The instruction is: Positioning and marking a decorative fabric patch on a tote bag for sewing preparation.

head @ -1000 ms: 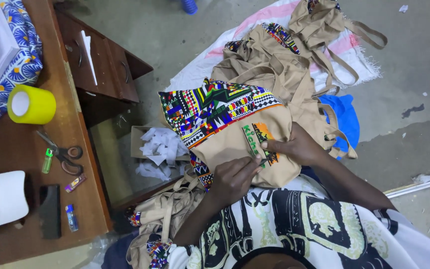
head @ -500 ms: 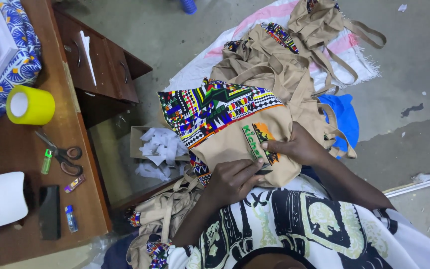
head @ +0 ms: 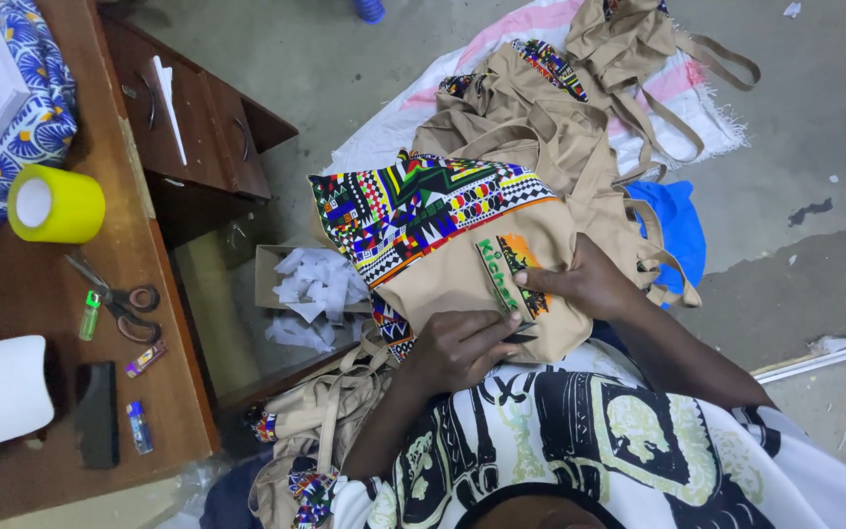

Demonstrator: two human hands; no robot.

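My left hand is curled almost closed around a small dark tool. Its tip rests against the near edge of the green and orange printed patch on the tan canvas tote bag lying across my lap. I can't make out what kind of tool it is.

Just beyond it, my right hand pinches the bag's right side. The thumb lies on top beside the patch and the fingers are tucked under the cloth, out of sight.

To work well here, I think the right hand should keep the cloth taut and flat. The tool tip should stay shallow, right at the patch edge and clear of my thumb.

The bag's bright geometric-patterned band runs across its far half. Beyond the bag lies a heap of similar tan bags on a pink and white cloth.

Left of the bag, a cardboard box of white paper scraps sits on the floor. Further left, a wooden desk carries scissors and a yellow roll of tape.
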